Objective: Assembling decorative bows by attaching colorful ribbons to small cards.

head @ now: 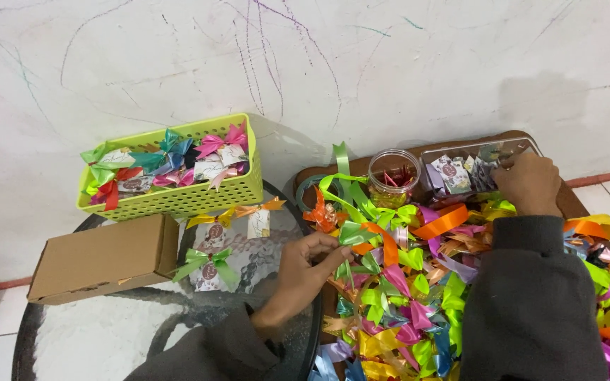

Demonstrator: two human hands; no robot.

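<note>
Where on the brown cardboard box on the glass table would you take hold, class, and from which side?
Grip the brown cardboard box across its two long side faces, coming down from above. It lies flat and closed, narrower across than along, so one hand would probably span it. Its right end sits close to a green-bowed packet and the green basket, so that end is crowded.

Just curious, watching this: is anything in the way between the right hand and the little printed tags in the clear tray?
Nothing visible is. The right hand already rests at the clear tray, fingers at the printed tags. The ribbon pile lies nearer the person, below the hand; the plastic jar stands to the tray's left.
</note>
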